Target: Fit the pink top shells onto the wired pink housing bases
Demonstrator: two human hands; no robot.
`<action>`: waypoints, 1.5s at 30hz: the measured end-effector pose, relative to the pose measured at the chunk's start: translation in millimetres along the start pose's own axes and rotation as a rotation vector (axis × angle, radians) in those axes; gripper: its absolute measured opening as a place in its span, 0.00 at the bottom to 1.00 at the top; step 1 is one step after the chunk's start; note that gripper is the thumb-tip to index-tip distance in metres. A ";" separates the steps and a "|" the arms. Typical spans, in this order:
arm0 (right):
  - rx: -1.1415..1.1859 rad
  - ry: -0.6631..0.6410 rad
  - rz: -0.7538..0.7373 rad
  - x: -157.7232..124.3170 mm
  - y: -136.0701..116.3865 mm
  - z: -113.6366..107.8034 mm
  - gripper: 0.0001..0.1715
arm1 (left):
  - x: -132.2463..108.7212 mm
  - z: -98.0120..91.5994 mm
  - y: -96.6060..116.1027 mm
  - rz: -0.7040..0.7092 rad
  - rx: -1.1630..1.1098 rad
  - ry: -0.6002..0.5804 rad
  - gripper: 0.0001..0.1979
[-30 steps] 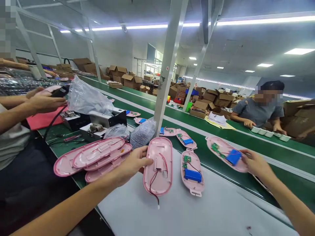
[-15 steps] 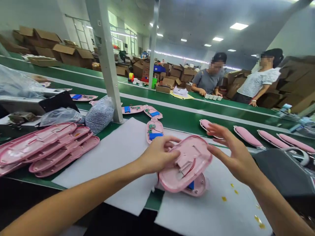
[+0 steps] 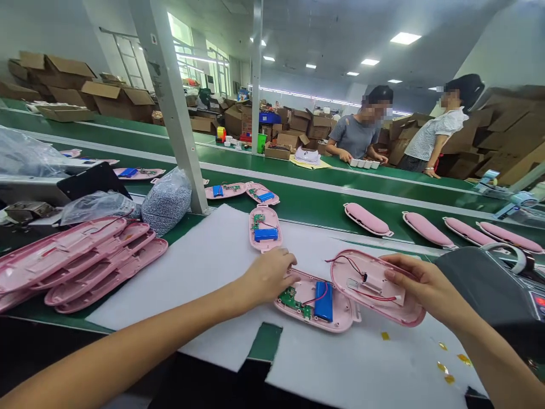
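While your right hand (image 3: 426, 287) grips the pink cover (image 3: 374, 287) with curled fingers, your left hand (image 3: 270, 275) rests half-closed on the pink shell (image 3: 317, 301) – holding it flat on the white sheet (image 3: 204, 267) – beside a pink stack (image 3: 85, 255).

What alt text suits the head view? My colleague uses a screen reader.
The left hand steadies a pink shell with a blue battery on white paper; the right hand holds a wired pink cover beside it.

A factory assembly line: green conveyor belts (image 3: 323, 207), stacked cardboard boxes (image 3: 106, 96) (at ten o'clock), seated workers (image 3: 355, 136).
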State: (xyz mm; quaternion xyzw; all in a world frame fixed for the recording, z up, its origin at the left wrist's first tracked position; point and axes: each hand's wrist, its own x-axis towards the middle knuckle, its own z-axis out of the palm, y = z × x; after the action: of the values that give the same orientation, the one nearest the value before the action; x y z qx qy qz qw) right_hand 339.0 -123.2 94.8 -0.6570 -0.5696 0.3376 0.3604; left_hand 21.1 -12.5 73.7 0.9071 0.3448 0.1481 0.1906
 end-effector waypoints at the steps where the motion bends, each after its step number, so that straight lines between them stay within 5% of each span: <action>1: -0.001 0.003 -0.010 -0.6 -3.5 4.5 0.28 | 3.2 2.8 0.1 0.007 -0.062 0.002 0.09; 8: -0.190 0.048 -0.145 4.9 -31.3 28.1 0.22 | -12.8 -5.9 0.7 0.044 -0.589 0.153 0.14; 10: -0.290 0.029 -0.219 7.4 -42.8 38.2 0.20 | -20.6 -5.5 3.4 0.107 -0.485 0.305 0.13; 13: -0.404 -0.008 -0.322 11.7 -59.9 57.1 0.19 | -24.2 -0.7 10.6 0.420 0.019 0.463 0.11; 16: -0.405 0.057 -0.377 15.4 -70.4 73.1 0.18 | -21.2 2.7 16.4 0.528 0.460 0.473 0.09; 21: -0.355 0.113 -0.352 18.5 -72.7 82.5 0.16 | -18.0 2.2 9.9 0.726 0.426 0.379 0.09; 28: -0.388 0.064 -0.305 17.2 -63.7 74.8 0.17 | -21.4 17.0 -0.5 0.250 -0.303 0.583 0.12; 32: -0.334 0.052 -0.300 16.0 -61.5 70.7 0.19 | -22.6 18.5 3.3 0.301 -0.293 0.575 0.12; 36: -0.252 -0.008 -0.310 13.9 -67.0 71.9 0.17 | -19.6 21.1 4.0 0.316 -0.222 0.707 0.06; 38: -0.219 -0.020 -0.292 14.3 -69.8 72.4 0.17 | -17.3 22.2 3.7 0.239 -0.482 0.645 0.05; 41: -0.253 -0.029 -0.245 18.3 -72.7 75.4 0.16 | -15.3 22.3 4.9 0.005 -0.862 0.450 0.19; 45: -0.427 -0.021 -0.344 30.8 -73.8 95.5 0.18 | -15.3 22.8 7.9 -0.116 -0.870 0.427 0.18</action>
State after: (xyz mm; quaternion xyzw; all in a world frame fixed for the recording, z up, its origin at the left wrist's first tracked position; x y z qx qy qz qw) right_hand 224.0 -77.4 108.3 -0.6082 -0.7349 0.1506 0.2597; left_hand 23.7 -33.9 55.1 0.6721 0.3324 0.4501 0.4849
